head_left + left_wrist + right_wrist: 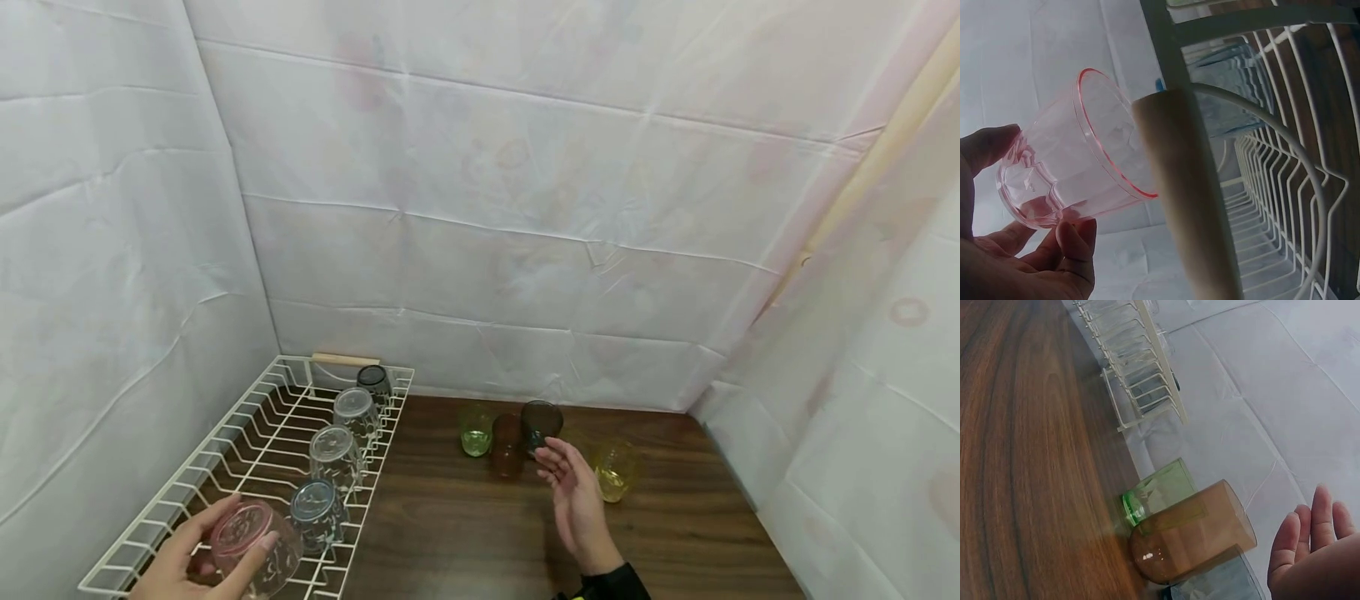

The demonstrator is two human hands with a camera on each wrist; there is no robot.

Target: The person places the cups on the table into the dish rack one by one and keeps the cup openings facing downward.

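Note:
At the near end of the white wire dish rack (213, 442), my left hand (197, 557) grips a pink glass (1079, 156) near its base, thumb on one side and fingers on the other. The glass is upside down, its pink-edged rim facing the rack. Right beside it in the head view is an upturned bluish glass (315, 510). My right hand (577, 504) holds nothing; its fingers are relaxed, in front of a dark grey glass (542, 421). Left of that are a brown glass (1194, 534) and a green glass (1163, 490), both upright.
Two clear glasses (335, 454) and a dark glass (373, 382) stand upturned along the rack's right side. A yellow glass (615, 475) is on the wooden table (465, 533), right of my right hand. White sheets (480, 275) wall in the back and sides.

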